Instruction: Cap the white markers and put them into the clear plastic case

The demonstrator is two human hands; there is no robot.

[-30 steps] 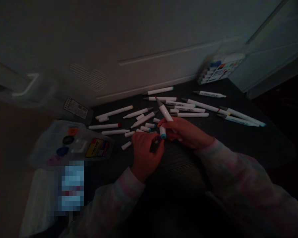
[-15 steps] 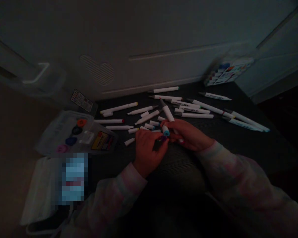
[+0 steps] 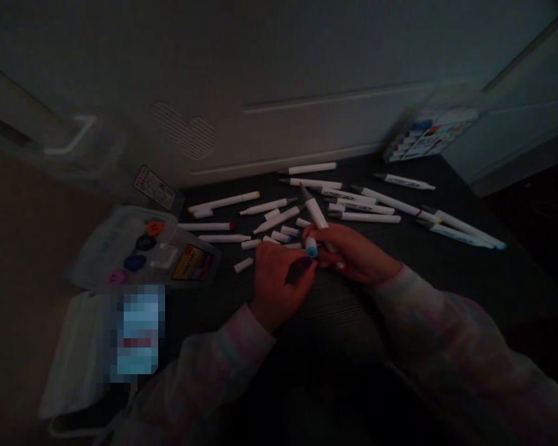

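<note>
My right hand [image 3: 353,251] is closed around a white marker [image 3: 317,214] that slants up and away, its grey neck and reddish tip bare. A blue-ended cap [image 3: 311,246] sits by the thumb and fingers of that hand. Close beside it, my left hand [image 3: 281,285] pinches a small purple-ended cap [image 3: 305,262]; poor light hides most of its shape. The two hands nearly meet over the dark table. Just beyond my left fingers lie several loose white caps [image 3: 281,236], some with blue or yellow ends.
Several uncapped markers [image 3: 353,196] lie scattered across the dark tabletop [image 3: 428,282]. On the left stands a clear plastic case [image 3: 121,217] with coloured round pieces. A printed marker package [image 3: 430,136] leans at the back right against the pale door [image 3: 307,80]. White cloth [image 3: 72,353] lies lower left.
The purple-ended cap in my left hand has turned slightly. Both hands otherwise keep nearly the same place and hold, and the view has shifted very slightly.
</note>
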